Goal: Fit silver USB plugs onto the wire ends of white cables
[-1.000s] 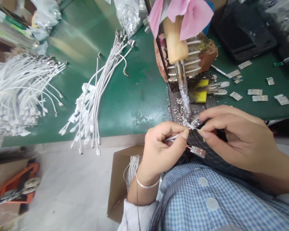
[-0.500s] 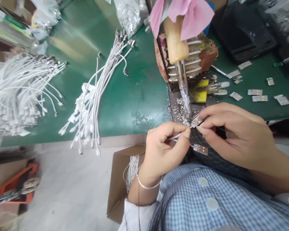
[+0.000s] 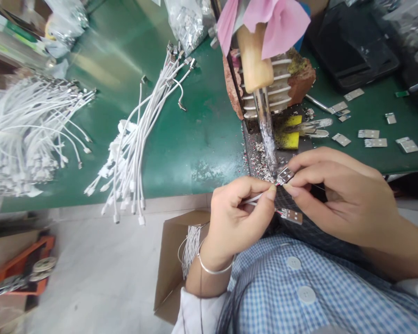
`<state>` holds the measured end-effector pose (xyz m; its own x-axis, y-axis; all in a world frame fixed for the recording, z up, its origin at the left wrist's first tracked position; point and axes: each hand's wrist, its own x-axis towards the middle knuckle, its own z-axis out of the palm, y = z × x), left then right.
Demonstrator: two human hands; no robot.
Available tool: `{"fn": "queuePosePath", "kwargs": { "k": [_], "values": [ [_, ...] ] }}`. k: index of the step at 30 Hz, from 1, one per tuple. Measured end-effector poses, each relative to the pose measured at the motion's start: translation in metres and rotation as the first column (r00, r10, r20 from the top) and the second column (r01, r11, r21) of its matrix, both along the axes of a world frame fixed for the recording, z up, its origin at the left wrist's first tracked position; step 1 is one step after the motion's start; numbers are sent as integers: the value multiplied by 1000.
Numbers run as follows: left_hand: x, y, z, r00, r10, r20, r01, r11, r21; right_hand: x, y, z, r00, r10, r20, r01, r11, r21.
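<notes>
White cables [image 3: 253,199] are pinched between the thumb and index finger of my left hand [image 3: 242,215]. My right hand [image 3: 337,195] grips a metal USB connector [image 3: 285,176] by its edge, close to my left fingertips. Thin wires meet the connector there, right at the dark tip of a soldering iron [image 3: 264,125] that hangs downward with a wooden handle [image 3: 254,60]. Below my fingers a second USB connector [image 3: 291,216] dangles on thin red and white wires. Whether the iron's tip touches the wires cannot be made out.
A yellow sponge [image 3: 292,132] lies beside the iron. Loose connectors [image 3: 375,142] are scattered at the right. White cable bundles [image 3: 144,125] lie on the green table [image 3: 209,130]; a cardboard box [image 3: 170,260] stands below its edge.
The connector in my right hand has tilted slightly, and its face with the holes shows more clearly. My hands have barely moved.
</notes>
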<state>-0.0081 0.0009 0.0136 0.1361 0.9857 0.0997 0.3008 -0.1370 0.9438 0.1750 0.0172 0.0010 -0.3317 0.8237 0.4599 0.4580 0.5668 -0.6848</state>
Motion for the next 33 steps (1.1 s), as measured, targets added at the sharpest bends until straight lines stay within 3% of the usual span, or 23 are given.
{"fn": "queuePosePath", "kwargs": {
  "k": [10, 15, 20, 23, 26, 28, 30, 33],
  "values": [
    [0, -3, 0, 1000, 1, 12, -1, 1000, 27, 2, -2, 0, 1000, 13, 9, -13, 1000, -5],
    [0, -8, -1, 998, -10, -68, 10, 1000, -7, 4, -5, -2, 997, 35, 64, -35, 999, 2],
    [-2, -10, -2, 995, -74, -69, 75, 997, 11, 8, -10, -3, 994, 54, 99, -53, 999, -9],
    [-11, -16, -2, 990, -135, -49, 133, 990, -46, 11, -13, 0, 989, 112, 96, -107, 993, -55],
    [-34, -32, 0, 987, -157, 29, 159, 980, -122, 19, -16, 1, 978, 189, 85, -179, 977, -112],
    [-59, -47, 3, 991, -44, 125, 56, 994, -95, 28, -17, -3, 968, 234, 94, -221, 967, -127],
    [-88, -64, 12, 980, 129, 149, -131, 991, 8, 37, -17, -13, 954, 275, 117, -261, 957, -123],
    [-128, -89, 39, 905, 424, 43, -426, 893, 147, 44, -21, -29, 957, 257, 135, -232, 957, -175]
  ]
}}
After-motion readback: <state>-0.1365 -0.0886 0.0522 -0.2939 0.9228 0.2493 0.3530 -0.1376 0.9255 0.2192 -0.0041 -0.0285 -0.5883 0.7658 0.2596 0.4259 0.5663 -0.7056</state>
